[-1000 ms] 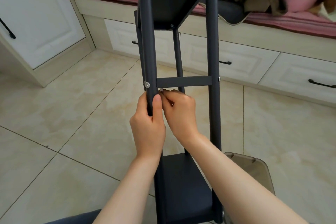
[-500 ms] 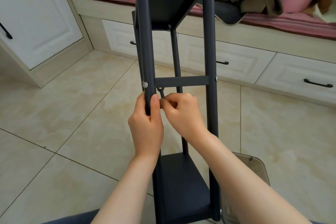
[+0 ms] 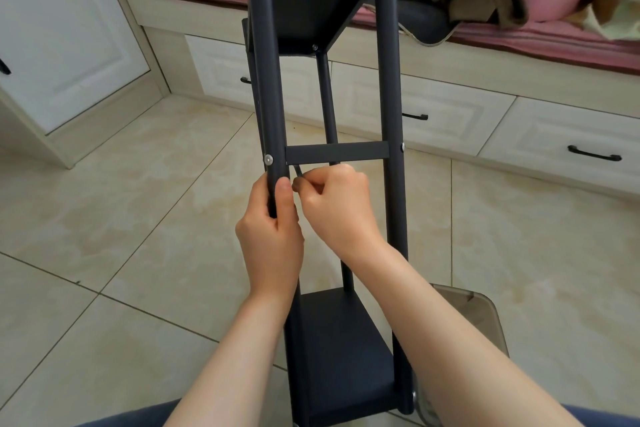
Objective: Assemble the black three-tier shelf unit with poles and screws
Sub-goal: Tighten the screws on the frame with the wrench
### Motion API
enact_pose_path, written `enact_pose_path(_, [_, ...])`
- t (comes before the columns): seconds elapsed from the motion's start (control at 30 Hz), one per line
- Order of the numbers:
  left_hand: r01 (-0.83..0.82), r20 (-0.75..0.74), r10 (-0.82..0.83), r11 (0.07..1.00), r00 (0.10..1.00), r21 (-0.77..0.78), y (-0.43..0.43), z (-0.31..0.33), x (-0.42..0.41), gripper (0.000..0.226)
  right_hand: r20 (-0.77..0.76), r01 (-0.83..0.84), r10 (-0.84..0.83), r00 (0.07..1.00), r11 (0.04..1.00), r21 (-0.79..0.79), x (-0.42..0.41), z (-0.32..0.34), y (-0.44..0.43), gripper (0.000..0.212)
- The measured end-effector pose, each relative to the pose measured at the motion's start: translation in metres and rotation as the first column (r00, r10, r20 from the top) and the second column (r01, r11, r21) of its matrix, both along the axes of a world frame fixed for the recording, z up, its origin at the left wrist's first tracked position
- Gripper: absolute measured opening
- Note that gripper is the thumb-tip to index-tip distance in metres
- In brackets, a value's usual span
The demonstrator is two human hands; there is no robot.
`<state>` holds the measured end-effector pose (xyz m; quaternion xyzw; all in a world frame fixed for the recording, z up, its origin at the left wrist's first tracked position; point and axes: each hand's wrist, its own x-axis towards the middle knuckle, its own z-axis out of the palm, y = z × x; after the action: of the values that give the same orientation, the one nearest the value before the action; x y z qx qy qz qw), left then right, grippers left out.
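Black shelf unit [image 3: 341, 340] runs lengthwise away from the person, its near tier low between the forearms. The left hand [image 3: 272, 236] wraps the left pole [image 3: 268, 80] just below a silver screw [image 3: 268, 159]. Just beside it, the right hand [image 3: 341, 211] pinches a thin tool [image 3: 298, 170] angled toward the crossbar [image 3: 337, 152]. That joint lies just above both hands.

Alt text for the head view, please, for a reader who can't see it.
A left hand grips a pole of the black shelf unit while the right hand pinches a small metal tool just below its crossbar.
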<state>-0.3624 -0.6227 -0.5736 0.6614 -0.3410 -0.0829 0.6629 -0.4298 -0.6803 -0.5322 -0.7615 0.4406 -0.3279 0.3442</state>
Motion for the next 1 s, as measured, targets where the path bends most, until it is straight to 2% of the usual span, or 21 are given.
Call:
enact_pose_path(0.2, [-0.025, 0.036, 0.025, 1.0, 0.999, 0.018, -0.001, -0.001, 0.0, 0.04, 0.063, -0.038, 0.035, 0.997, 0.998, 0.048, 0.006, -0.009, -0.004, 0.03])
enact_pose_path(0.4, [-0.025, 0.057, 0.025, 1.0, 0.998, -0.004, -0.002, 0.001, 0.001, 0.041, 0.222, -0.034, 0.002, 0.975, 0.989, 0.142, 0.014, -0.02, -0.004, 0.032])
enact_pose_path(0.63, [-0.021, 0.058, 0.021, 1.0, 0.998, -0.012, -0.001, 0.001, -0.001, 0.043, 0.276, -0.017, -0.035, 0.961, 0.983, 0.183, 0.023, -0.024, -0.003, 0.03])
enact_pose_path(0.73, [-0.027, 0.063, 0.027, 1.0, 0.998, -0.01, -0.001, 0.001, -0.001, 0.043, 0.285, -0.016, -0.036, 0.958, 0.984, 0.177, 0.022, -0.023, -0.002, 0.028])
enact_pose_path(1.0, [-0.04, 0.057, 0.04, 0.999, 0.998, 0.006, -0.001, -0.001, 0.0, 0.043, 0.286, 0.008, -0.037, 0.957, 0.995, 0.1, 0.009, -0.021, 0.003, 0.037])
